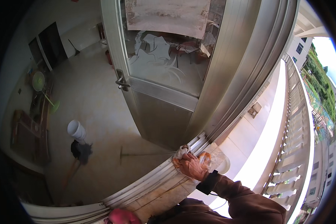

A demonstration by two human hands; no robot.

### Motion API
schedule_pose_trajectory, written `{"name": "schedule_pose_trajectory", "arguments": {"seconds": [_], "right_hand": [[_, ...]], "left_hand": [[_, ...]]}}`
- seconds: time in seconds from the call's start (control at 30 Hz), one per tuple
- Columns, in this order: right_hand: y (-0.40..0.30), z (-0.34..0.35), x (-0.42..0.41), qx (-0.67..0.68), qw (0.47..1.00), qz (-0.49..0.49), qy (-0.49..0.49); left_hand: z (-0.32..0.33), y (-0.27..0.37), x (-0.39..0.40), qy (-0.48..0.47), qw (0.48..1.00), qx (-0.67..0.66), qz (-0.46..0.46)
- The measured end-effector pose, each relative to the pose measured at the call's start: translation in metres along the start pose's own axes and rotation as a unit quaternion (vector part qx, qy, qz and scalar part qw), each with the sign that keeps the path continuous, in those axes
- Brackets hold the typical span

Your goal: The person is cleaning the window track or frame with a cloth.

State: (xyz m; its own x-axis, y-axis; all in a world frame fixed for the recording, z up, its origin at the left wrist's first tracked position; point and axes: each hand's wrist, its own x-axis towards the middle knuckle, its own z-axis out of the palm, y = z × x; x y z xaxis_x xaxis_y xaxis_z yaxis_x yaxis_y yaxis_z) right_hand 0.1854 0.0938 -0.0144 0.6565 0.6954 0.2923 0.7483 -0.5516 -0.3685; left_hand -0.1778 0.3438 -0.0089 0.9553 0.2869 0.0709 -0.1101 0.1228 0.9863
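Note:
My right hand (192, 167), in a brown sleeve with a black band at the wrist, is closed on a crumpled white and orange cloth (182, 152). The cloth rests against the metal door track (154, 173), close to the foot of the door frame. Orange-and-white cloth, or a wrapping, also bulges out on the far side of the hand. Just beyond it, a pale round basin or lid (226, 165) is partly covered by clear plastic. My left hand is out of view.
A metal-framed glass door (162, 100) stands ajar above the track. Indoors are a white bucket (77, 130), a long-handled tool (145, 154) on the floor and a green fan (38, 81). A balcony balustrade (292, 134) and small stool (254, 109) lie right. A blurred pink object (123, 217) is below.

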Motion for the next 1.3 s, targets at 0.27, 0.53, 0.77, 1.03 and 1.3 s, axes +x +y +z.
{"name": "schedule_pose_trajectory", "arguments": {"seconds": [0.27,0.53,0.77,1.03,1.3], "right_hand": [[0.025,-0.035,0.005,0.419,0.855,0.305,-0.014],[0.064,-0.104,0.006,0.563,0.783,0.248,0.091],[0.109,-0.035,-0.054,0.040,0.948,0.225,0.221],[0.071,-0.063,0.016,0.010,0.988,0.083,0.128],[0.099,-0.031,0.005,-0.070,0.990,0.091,0.083]], "left_hand": [[-0.004,-0.025,-0.020,0.080,0.997,-0.020,-0.011],[-0.029,-0.078,-0.059,0.239,0.965,0.024,-0.105],[-0.033,-0.102,-0.061,0.274,0.952,0.038,-0.132],[-0.035,-0.128,-0.063,0.317,0.933,0.042,-0.163],[-0.041,-0.159,-0.096,0.392,0.891,0.010,-0.228]]}}
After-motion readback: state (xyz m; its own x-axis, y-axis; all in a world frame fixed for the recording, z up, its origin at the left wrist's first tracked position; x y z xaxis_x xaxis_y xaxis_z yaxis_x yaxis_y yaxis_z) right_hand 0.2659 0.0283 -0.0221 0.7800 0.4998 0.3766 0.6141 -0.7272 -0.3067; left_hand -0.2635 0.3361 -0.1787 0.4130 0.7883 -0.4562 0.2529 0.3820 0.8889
